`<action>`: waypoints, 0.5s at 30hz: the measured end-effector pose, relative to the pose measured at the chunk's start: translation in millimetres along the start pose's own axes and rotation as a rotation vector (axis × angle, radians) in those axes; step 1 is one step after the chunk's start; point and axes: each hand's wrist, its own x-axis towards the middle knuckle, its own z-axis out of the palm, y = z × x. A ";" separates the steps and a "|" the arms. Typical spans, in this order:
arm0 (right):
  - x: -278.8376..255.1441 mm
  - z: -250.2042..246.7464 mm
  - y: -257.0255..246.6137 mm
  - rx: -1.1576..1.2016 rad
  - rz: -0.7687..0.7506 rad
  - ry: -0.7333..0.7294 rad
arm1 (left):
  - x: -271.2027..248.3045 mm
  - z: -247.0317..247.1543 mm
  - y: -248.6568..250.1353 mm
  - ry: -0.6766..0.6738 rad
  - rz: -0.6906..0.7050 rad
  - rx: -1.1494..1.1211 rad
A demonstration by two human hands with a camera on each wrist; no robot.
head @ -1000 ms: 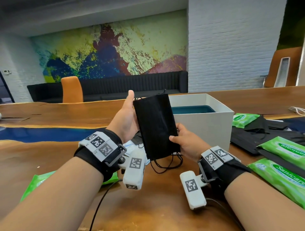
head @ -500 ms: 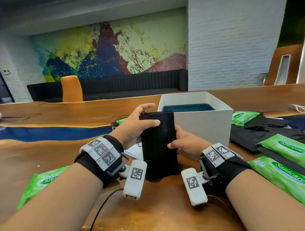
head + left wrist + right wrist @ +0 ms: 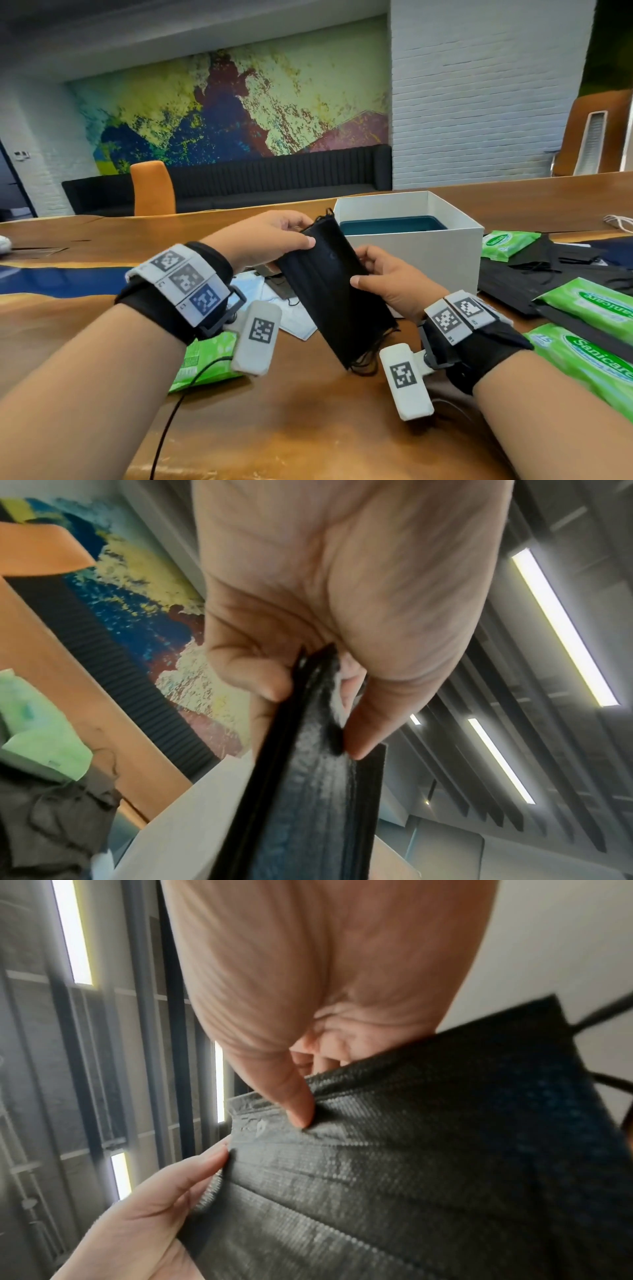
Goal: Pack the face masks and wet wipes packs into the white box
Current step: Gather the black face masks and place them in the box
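Both hands hold black mask stack [image 3: 337, 291] tilted above wooden table [image 3: 274, 428], just before white box [image 3: 442, 253]. Left hand [image 3: 270, 241] pinches upper end, thumb over fingers. Right hand [image 3: 390, 281] grips right edge, thumb on front. Green wipes packs [image 3: 589, 308] lie right of box.

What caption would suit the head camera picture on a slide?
Both hands, left and right, hold black masks before the open white box.

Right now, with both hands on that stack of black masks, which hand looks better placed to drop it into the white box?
Probably the left hand. It pinches the upper end of the black masks, the end beside the white box and about level with its rim. The right hand holds the stack's side edge, lower down, in front of the box wall.
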 end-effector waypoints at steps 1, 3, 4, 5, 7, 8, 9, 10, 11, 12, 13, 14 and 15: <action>-1.1 -1.1 -1.9 0.017 -0.033 0.027 | 0.6 -1.8 4.0 -0.022 -0.008 0.064; -4.4 -3.1 -6.9 0.039 -0.091 0.054 | 0.9 -2.7 10.7 -0.046 -0.015 0.180; -6.0 -4.1 -9.5 0.033 -0.114 0.057 | 0.8 -2.3 12.8 -0.043 -0.012 0.217; -7.1 -5.3 -12.3 0.009 -0.135 0.062 | 1.4 -1.8 13.6 -0.037 -0.005 0.239; -8.8 -8.5 -18.0 -0.035 -0.183 0.093 | 3.0 -1.3 11.2 -0.006 0.016 0.228; -9.7 -11.6 -21.0 -0.047 -0.209 0.139 | 3.1 -1.7 10.1 0.020 0.029 0.199; -10.7 -16.5 -23.0 -0.056 -0.236 0.211 | 4.1 -3.1 8.3 0.059 0.039 0.165; -12.7 -23.3 -24.9 -0.068 -0.260 0.307 | 5.2 -4.4 7.6 0.107 0.045 0.129; -15.6 -31.8 -26.6 -0.101 -0.287 0.416 | 6.8 -6.1 7.0 0.160 0.043 0.074; -19.2 -42.2 -28.1 -0.168 -0.313 0.525 | 8.9 -7.8 7.5 0.215 0.040 -0.009; -22.5 -53.9 -28.4 -0.257 -0.327 0.614 | 12.4 -9.3 8.0 0.274 0.036 -0.104; -25.4 -66.0 -27.6 -0.349 -0.314 0.668 | 16.4 -10.0 8.8 0.334 0.024 -0.188; -27.8 -77.5 -25.8 -0.436 -0.272 0.683 | 21.2 -10.4 10.0 0.384 -0.001 -0.258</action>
